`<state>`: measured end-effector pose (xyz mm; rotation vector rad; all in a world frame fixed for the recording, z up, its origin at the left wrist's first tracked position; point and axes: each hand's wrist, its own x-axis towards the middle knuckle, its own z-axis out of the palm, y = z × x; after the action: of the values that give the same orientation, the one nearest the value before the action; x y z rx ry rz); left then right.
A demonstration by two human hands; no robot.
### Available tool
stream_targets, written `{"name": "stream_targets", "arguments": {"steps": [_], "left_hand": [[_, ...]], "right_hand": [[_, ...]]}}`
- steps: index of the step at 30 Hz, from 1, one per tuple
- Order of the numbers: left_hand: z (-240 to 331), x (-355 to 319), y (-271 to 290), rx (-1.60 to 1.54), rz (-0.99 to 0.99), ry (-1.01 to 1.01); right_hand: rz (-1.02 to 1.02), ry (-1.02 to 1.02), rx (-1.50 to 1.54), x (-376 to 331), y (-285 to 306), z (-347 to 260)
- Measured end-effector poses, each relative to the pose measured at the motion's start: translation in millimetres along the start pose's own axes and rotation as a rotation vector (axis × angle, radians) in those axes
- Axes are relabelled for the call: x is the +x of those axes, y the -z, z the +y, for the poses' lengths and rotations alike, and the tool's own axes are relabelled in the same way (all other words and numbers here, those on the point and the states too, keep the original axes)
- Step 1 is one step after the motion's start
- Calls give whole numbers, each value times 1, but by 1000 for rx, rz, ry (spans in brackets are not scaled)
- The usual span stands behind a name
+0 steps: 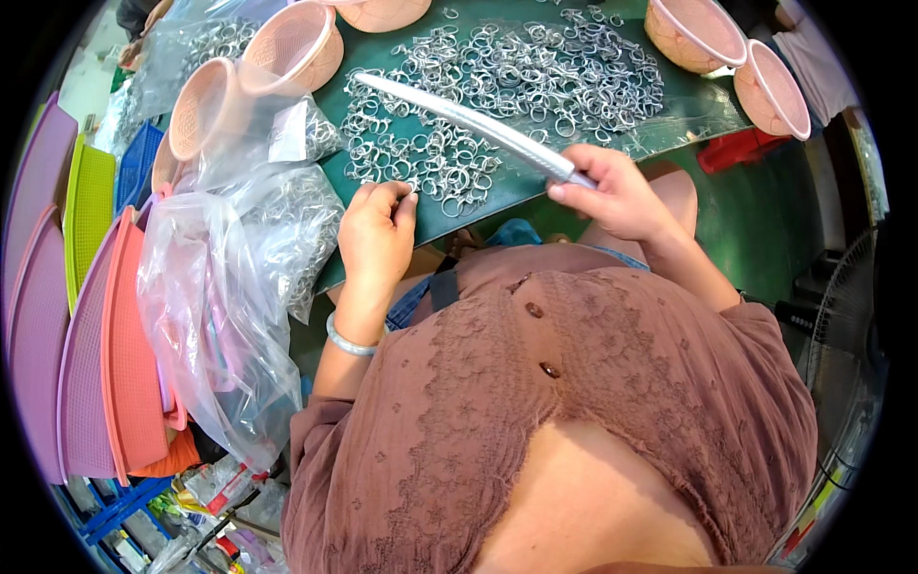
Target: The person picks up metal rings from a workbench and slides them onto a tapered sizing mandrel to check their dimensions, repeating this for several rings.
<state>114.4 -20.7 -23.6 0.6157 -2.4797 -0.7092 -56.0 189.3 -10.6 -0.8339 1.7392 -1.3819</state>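
Note:
My right hand (612,191) is closed round the handle end of a long silver ring mandrel (459,117). Its narrow far end points to the upper left, above the table. At the table's near edge, my left hand (376,230) pinches a small silver ring (412,187) between thumb and fingers; only a bit of it shows. Many loose silver rings (574,72) lie spread over the green tabletop (521,196), with a smaller group (421,153) just beyond my left hand.
Clear plastic bags (296,215) filled with rings rest at the table's left side. Pink baskets (295,43) line the far left, and others (773,88) stand at the right. Stacked coloured baskets (91,344) stand at my left. A fan (846,316) is at the right.

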Motion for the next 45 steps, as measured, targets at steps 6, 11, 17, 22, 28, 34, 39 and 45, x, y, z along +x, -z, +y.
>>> {"name": "stream_targets", "arguments": {"steps": [6,11,17,22,28,34,39,45], "left_hand": [[9,7,-9,-59,-8,51],[21,11,-4,-77,-62,-17],[23,17,-21,14,-119,-151],[22,28,-29,-145,-49,-94],[11,39,-20,-836,-111,380],[8,49,-4,-1601,-228,567],[-1,54,-5,-1799,-232,527],[2,57,-9,-1852,-171,471]], "right_hand": [[-323,-79,525,26,-33,2],[-238,-39,511,33,-37,4],[-173,18,470,38,-34,4],[-115,57,409,37,-27,2],[-85,76,290,32,-18,-6],[-63,-9,0,9,2,-23],[79,271,-325,-14,21,-15],[72,346,-478,-27,24,-16]]}}
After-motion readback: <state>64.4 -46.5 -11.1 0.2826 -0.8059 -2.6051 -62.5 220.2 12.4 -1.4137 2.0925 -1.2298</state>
